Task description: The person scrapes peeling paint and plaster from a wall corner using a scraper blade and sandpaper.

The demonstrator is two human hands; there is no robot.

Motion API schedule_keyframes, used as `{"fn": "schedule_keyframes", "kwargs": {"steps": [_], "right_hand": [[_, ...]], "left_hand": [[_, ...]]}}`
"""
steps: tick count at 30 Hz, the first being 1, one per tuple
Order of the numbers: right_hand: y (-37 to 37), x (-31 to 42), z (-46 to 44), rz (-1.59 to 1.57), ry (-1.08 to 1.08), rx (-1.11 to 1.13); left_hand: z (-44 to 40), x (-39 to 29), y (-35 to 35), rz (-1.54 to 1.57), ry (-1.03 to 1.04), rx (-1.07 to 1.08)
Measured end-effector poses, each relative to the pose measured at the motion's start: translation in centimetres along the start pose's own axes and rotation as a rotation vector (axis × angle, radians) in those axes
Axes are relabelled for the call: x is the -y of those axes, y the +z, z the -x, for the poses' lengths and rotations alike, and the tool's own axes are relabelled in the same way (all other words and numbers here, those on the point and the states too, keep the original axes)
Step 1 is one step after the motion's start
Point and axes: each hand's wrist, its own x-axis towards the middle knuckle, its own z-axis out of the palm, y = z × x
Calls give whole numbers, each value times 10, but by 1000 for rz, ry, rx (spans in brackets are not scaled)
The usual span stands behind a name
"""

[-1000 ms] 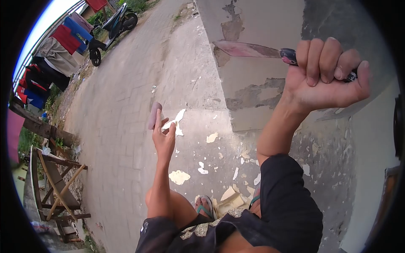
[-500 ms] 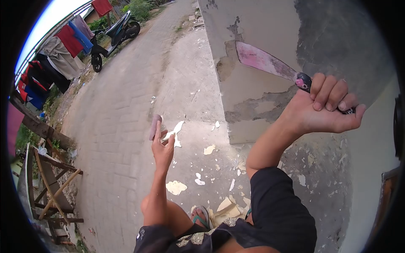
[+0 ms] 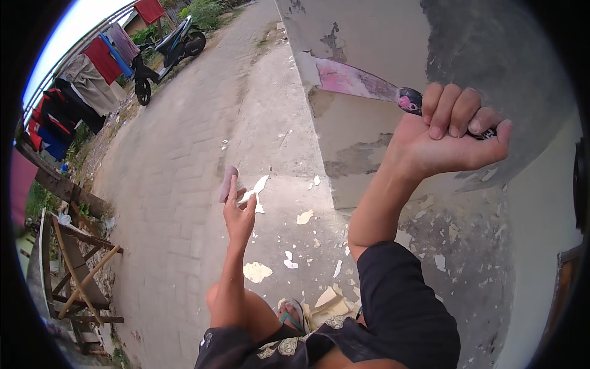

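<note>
My right hand (image 3: 452, 135) is wrapped round the black handle of a broad-bladed knife (image 3: 356, 80). Its blade, smeared pink and white, points left across the wall (image 3: 381, 40), near the corner edge; whether it touches cannot be told. The wall's paint has come off in patches, baring rough grey. Lower down, my left hand (image 3: 238, 215) grips a dull purple block (image 3: 228, 184) with rounded ends, held out over the ground. Beyond its fingers a white paint flake (image 3: 260, 184) shows on the concrete.
Paint flakes (image 3: 257, 272) litter the concrete around my sandalled foot (image 3: 290, 313). A paved lane (image 3: 166, 203) runs along the left. Farther off are a parked motorbike (image 3: 169, 52), hanging laundry (image 3: 86, 80) and a wooden frame (image 3: 80, 270).
My right hand and the knife have moved left and slightly down, bringing the blade tip to the wall's corner edge. My left hand keeps its hold on the block, almost still.
</note>
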Motion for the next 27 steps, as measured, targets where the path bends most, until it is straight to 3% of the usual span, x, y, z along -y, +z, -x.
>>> {"fn": "schedule_keyframes", "kwargs": {"steps": [3,6,10,12,16,20,22,24,25,27], "right_hand": [[-2,-4,-1,8,28,-59],[3,-5,-2,10,27,-32],[15,-4,-4,-2,21,5],[16,-7,-2,25,36,-65],[17,8,-7,20,-1,139],[15,-1,0,29,23,65],[14,8,4,-14,-2,178],[3,18,-1,-55,-29,250],[-1,21,-2,-9,-42,115],[2,7,6,29,-4,100]], "left_hand": [[-4,10,1,22,124,-28],[0,-2,-3,-34,-54,21],[-3,11,1,9,92,-29],[3,4,-1,-4,26,-1],[4,-2,-1,-18,35,-5],[5,4,1,-23,54,6],[2,6,2,-50,156,-30],[0,8,1,-34,126,-39],[-1,9,1,-28,151,-48],[1,15,1,-26,153,-42]]}}
